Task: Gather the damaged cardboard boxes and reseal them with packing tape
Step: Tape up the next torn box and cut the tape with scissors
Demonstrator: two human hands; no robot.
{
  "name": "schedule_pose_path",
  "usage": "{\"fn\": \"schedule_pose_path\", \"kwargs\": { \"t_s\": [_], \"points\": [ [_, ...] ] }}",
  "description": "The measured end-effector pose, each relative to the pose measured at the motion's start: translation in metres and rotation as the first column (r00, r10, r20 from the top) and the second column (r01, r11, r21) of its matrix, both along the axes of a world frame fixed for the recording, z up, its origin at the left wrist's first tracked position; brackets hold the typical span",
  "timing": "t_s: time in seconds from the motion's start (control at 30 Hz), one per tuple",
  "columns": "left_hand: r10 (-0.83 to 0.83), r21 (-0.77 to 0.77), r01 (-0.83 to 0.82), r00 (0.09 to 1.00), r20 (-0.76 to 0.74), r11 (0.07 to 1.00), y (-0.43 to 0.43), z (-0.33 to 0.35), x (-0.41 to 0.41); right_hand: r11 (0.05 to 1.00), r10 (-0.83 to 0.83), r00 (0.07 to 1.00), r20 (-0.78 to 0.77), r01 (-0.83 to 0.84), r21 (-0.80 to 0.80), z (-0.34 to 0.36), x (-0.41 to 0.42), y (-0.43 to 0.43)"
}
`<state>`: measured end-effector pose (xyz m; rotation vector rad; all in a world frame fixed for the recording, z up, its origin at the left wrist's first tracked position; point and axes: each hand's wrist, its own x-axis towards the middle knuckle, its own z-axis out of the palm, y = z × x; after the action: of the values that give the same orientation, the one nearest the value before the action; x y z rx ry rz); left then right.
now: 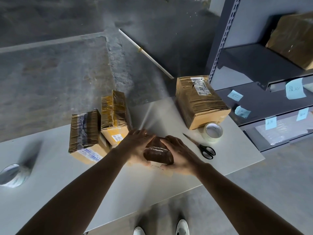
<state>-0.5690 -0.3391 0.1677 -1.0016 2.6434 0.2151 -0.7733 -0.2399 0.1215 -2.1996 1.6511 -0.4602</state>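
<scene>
A small brown taped cardboard box [158,154] sits near the front middle of the grey table [50,175]. My left hand [137,146] grips its left side and my right hand [180,154] curls round its right side. Two taped boxes stand just left of my hands: a flat one [85,133] and a taller one [114,114]. A bigger crumpled box [199,100] with a shipping label stands at the table's back right. A roll of clear packing tape [213,132] lies in front of it, with black-handled scissors [203,148] beside.
A second tape roll [11,174] lies blurred at the table's far left. A grey metal shelf unit [254,65] with blue paper notes stands to the right, holding a wrapped parcel [294,38]. A white rod [145,53] lies on the concrete floor behind.
</scene>
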Motion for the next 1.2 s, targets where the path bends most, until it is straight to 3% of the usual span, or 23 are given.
{"fn": "schedule_pose_path", "kwargs": {
  "t_s": [0.2,0.43,0.57,0.77,1.0,1.2],
  "points": [
    [0.115,0.022,-0.114,0.992,-0.048,0.993,0.003,-0.008,-0.001,0.995,0.098,0.995,0.033,-0.099,0.027,-0.001,-0.010,-0.016],
    [0.188,-0.036,-0.192,0.979,-0.084,0.981,0.001,-0.020,-0.020,0.998,-0.022,0.996,0.086,0.028,-0.062,-0.008,-0.022,-0.020],
    [0.110,-0.021,-0.112,0.991,-0.072,0.993,-0.002,-0.018,-0.026,0.993,-0.034,0.991,0.128,0.048,-0.110,-0.004,-0.025,-0.020],
    [0.051,0.059,-0.035,0.953,-0.299,0.998,-0.010,-0.006,-0.059,0.937,-0.272,0.921,0.279,0.320,-0.142,-0.004,-0.046,-0.018],
    [-0.102,-0.043,0.093,0.865,-0.491,0.995,-0.008,-0.015,-0.127,0.854,-0.504,0.863,0.044,0.505,-0.127,-0.030,-0.115,-0.008],
    [-0.125,-0.023,0.132,0.856,-0.502,0.991,-0.010,-0.032,-0.164,0.807,-0.585,0.807,-0.085,0.590,0.042,-0.055,-0.144,-0.016]
  ]
}}
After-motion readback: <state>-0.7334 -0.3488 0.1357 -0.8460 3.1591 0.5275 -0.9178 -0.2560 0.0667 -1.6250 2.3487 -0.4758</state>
